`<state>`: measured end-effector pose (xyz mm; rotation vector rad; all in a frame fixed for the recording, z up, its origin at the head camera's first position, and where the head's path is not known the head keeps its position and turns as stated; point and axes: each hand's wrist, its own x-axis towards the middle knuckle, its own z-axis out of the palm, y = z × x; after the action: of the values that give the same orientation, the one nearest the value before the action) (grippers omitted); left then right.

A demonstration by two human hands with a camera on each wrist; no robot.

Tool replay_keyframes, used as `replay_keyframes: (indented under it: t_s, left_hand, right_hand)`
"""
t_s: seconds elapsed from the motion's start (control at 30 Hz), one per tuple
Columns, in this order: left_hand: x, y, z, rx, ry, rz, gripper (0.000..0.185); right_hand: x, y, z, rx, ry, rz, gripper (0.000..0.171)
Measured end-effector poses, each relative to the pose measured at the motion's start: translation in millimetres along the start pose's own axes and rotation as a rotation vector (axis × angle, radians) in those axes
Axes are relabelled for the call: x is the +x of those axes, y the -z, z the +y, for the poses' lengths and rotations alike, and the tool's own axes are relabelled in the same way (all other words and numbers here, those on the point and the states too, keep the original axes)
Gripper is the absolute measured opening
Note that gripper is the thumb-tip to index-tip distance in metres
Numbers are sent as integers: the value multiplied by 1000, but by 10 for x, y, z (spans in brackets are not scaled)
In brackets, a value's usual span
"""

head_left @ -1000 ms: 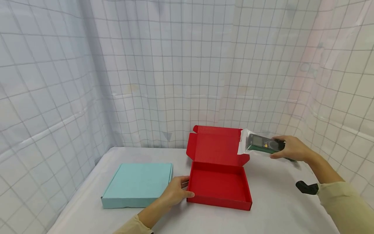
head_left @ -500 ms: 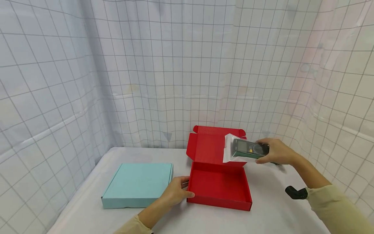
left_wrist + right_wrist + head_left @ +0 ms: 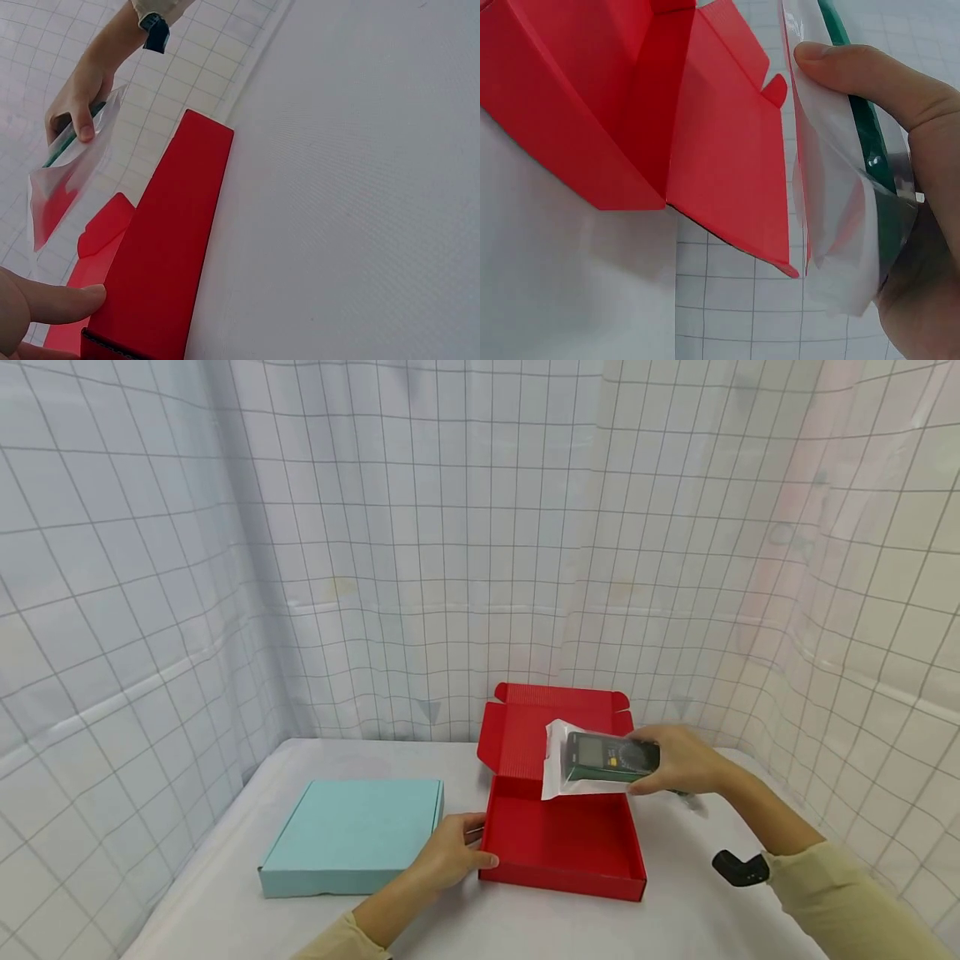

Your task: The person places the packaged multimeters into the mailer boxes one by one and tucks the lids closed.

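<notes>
My right hand (image 3: 678, 760) grips a dark multimeter (image 3: 611, 757) with green sides, inside a clear plastic bag (image 3: 555, 768). Screen and dial face up toward the head camera, and the bag's loose end points left. The pair hangs above the back of an open red cardboard box (image 3: 562, 878), overlapping its raised lid (image 3: 525, 735). In the right wrist view, my thumb (image 3: 840, 67) presses on the bag. My left hand (image 3: 450, 852) holds the box by its front left corner, thumb on the front wall (image 3: 161, 247) and fingers along the left side.
A closed light blue box (image 3: 360, 827) lies left of the red one, close to my left hand. White cloth covers the table (image 3: 697, 893). Grid-patterned curtains (image 3: 450, 543) enclose the back and both sides. A black strap piece (image 3: 740, 867) sticks out from the right sleeve.
My right hand has carried the bagged multimeter leftward and slightly down, from right of the lid to over the back of the red box. The left hand stays put.
</notes>
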<state>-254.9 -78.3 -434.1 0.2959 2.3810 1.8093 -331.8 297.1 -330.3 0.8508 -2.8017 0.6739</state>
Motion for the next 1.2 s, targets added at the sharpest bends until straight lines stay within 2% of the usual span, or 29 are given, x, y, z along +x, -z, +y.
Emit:
replay_keyframes:
  t_s: [0.4,0.83,1.2]
  left_hand:
    - [22,-21,-5,27,10,16,69]
    - [10,-30,21,62,36,47,71]
    - [2,-28,24,47,33,52,72]
  right_hand:
    - [38,-285,-215,58,48,-74,74]
    - [60,-540,-259,104,81,-125,70]
    - [74,-659,-290,68,57,-138,75]
